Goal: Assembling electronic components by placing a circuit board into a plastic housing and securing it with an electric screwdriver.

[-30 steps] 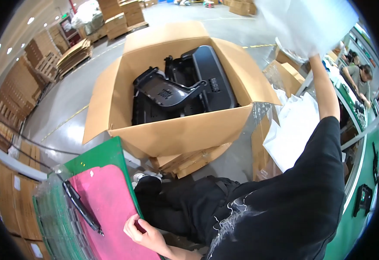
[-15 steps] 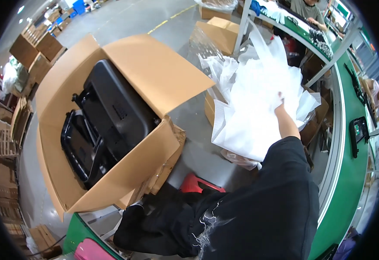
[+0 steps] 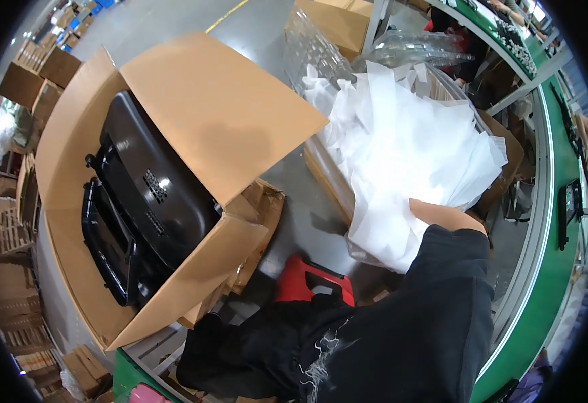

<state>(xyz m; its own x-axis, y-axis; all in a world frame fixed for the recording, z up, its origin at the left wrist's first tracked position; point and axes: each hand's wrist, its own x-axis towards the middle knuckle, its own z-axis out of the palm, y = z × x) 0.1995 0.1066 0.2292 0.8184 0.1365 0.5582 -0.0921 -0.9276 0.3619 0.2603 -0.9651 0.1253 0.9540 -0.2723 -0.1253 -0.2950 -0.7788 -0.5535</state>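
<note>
My right forearm (image 3: 447, 216) reaches from a black sleeve into a pile of white packing sheets (image 3: 422, 144). Past the wrist the white material covers my right hand, so its fingers are hidden. The thin sheets lie crumpled and overlapping on top of a cardboard box (image 3: 331, 185). My left hand is outside the picture. To the left, a large open carton (image 3: 230, 114) holds glossy black plastic parts (image 3: 159, 181), one a broad rounded panel and another frame-like.
A red plastic stool (image 3: 297, 282) stands between the carton and the pile. Clear plastic trays (image 3: 418, 50) lie behind the sheets. A green-topped workbench (image 3: 532, 302) curves along the right. Stacked cardboard and pallets (image 3: 2, 228) line the far left.
My right hand has drawn back toward me and slipped out of sight among the sheets. The sheets have shifted nearer, uncovering clear trays behind them. The whole view has turned slightly.
</note>
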